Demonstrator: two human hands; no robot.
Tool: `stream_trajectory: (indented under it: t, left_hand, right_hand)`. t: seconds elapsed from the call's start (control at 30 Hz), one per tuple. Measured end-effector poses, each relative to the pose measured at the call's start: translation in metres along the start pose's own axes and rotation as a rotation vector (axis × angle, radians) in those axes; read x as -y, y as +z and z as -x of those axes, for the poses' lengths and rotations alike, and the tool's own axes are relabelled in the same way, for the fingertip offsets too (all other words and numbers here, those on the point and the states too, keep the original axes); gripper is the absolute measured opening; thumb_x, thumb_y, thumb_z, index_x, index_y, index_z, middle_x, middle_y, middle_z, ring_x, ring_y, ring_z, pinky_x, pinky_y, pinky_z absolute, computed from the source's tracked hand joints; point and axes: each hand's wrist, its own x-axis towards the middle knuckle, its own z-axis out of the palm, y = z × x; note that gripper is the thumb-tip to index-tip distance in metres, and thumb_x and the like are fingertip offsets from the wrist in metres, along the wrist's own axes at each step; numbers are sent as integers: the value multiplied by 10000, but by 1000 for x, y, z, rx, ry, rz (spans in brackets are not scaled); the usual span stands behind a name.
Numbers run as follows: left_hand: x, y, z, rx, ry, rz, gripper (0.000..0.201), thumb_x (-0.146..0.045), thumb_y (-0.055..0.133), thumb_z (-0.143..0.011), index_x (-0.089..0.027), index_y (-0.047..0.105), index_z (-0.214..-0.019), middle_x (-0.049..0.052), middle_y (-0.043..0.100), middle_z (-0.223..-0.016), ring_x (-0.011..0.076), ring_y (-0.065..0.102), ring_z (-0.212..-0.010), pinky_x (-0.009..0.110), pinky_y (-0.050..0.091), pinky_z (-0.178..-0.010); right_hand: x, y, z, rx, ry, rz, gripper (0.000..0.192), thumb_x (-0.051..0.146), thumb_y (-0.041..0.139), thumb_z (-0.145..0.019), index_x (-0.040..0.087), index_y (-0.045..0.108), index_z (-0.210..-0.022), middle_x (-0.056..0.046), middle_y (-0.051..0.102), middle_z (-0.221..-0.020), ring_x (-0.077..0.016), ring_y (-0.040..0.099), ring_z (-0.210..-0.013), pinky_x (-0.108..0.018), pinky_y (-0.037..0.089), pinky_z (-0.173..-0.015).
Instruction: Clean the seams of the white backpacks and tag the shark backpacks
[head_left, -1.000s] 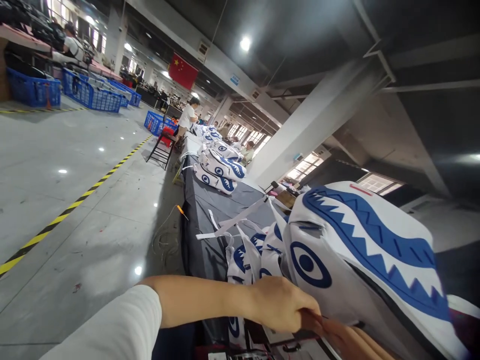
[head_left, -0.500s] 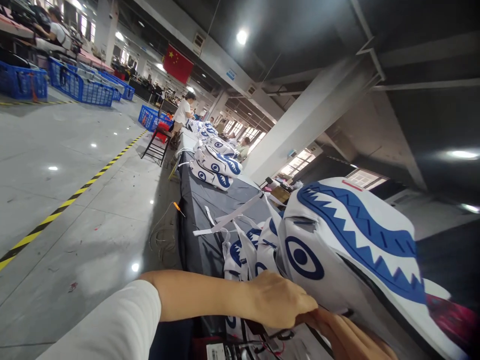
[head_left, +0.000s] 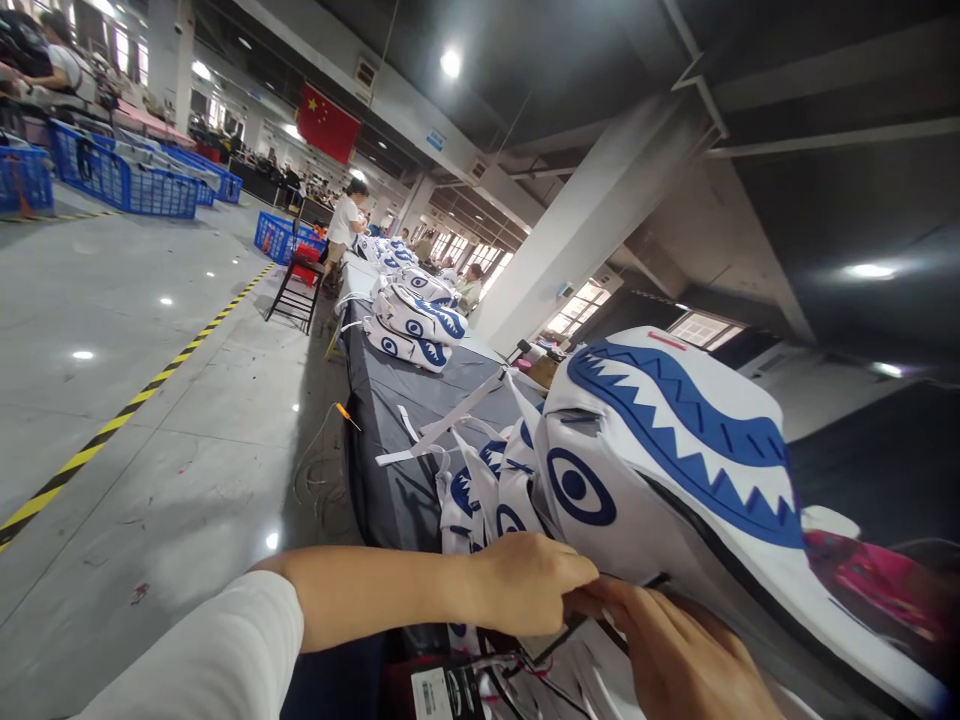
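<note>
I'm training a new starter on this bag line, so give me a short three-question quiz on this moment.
1. True or false: both hands meet at the lower edge of the nearest shark-face bag.
2. What lies behind the nearest bag on the grey table? A) more shark-face bags B) cardboard boxes C) folded towels
3. What colour is the sleeve on the left arm?

Key:
1. True: the left hand and right hand come together there, fingers pinching at something too small to tell.
2. A: a row of bags stands behind it and a pile lies farther along.
3. White.
</note>
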Motion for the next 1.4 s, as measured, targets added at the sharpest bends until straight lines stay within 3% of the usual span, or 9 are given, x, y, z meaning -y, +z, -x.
stream_trajectory:
  t: [0.13,0.3,0.47,0.6,0.67,0.87,1.07,1.23,1.4]
  left_hand:
    - [0,-11,0,28,-38,20,114,-170,540,-891,-174,625,-967,53,730,-1000,213,688,-970,267,502,-746]
    - [0,-26,-7,223,-46,165,216,-33,513,-805,-189,624,-903,-2,731,-921,170,690,-889,232,492,-711]
    - [7,-23,-13,293,-147,629,251,28,443,-817,-165,597,-857,-50,662,-775,70,645,-636,185,497,-676]
    - [15,-16,-19,386,-278,906,75,-137,628,-863,-158,579,-810,-60,622,-715,68,616,-565,181,476,-604]
    - [15,-14,-19,338,-266,814,104,-175,688,-834,-163,587,-815,-59,618,-707,87,630,-603,194,473,-620]
    - [1,-8,-8,-19,-85,129,150,-319,597,-912,-189,642,-971,25,724,-923,188,671,-879,258,445,-693]
    - [1,-6,-6,-48,10,133,170,-183,502,-961,-165,655,-1032,35,741,-982,156,682,-928,236,481,-772]
    - [10,-5,-6,-90,83,237,126,-229,614,-929,-148,674,-1005,36,742,-1015,122,690,-922,187,496,-819]
    - [10,1,-5,-196,120,116,214,-196,465,-979,-167,669,-1040,35,738,-1050,127,689,-985,202,507,-840]
  right_hand:
    - [3,0,-1,-18,-1,-10,256,64,432,-857,232,600,-950,12,700,-769,-163,639,-666,-299,419,-724]
    - [-2,3,5,-14,-43,-11,259,39,410,-886,229,574,-950,4,686,-780,-168,635,-702,-299,418,-748]
    - [-1,3,7,-14,-38,38,269,25,378,-889,212,553,-972,-15,672,-774,-186,631,-721,-325,415,-777]
    - [2,1,4,-27,-35,40,270,14,408,-850,217,547,-959,-7,669,-767,-182,623,-702,-326,416,-760]
    - [2,1,4,-11,-56,46,263,20,422,-858,217,551,-974,-4,678,-784,-175,629,-710,-327,420,-780]
    - [8,5,5,-67,32,76,209,74,397,-920,210,554,-942,-3,664,-724,-180,631,-679,-336,415,-769]
    - [9,2,4,-108,100,0,180,192,395,-990,204,571,-957,-19,680,-777,-184,637,-707,-332,429,-804]
    - [3,3,13,-45,81,-49,158,202,429,-989,210,587,-1001,-28,688,-850,-184,653,-787,-316,435,-822]
    - [8,4,9,-158,132,-23,143,229,432,-996,190,567,-971,-40,672,-816,-201,643,-777,-324,442,-797]
